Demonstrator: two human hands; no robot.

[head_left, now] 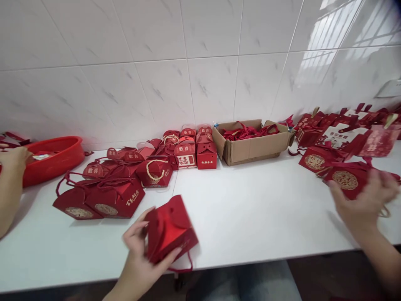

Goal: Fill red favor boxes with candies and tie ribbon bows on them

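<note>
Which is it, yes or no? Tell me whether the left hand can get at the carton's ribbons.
Probably not: the left hand is holding a red box, though the open carton leaves its ribbons exposed.

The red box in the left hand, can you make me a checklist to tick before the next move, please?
1. Left hand holding the red box: ok.
2. Cord away from the table's front edge: not ok, it dangles there.
3. Right hand gripping the gold-circle box: cannot tell, blurred.
4. Cardboard box open: ok, red ribbons show inside.
5. Other person's arm away from the red box: ok, far left.
</note>
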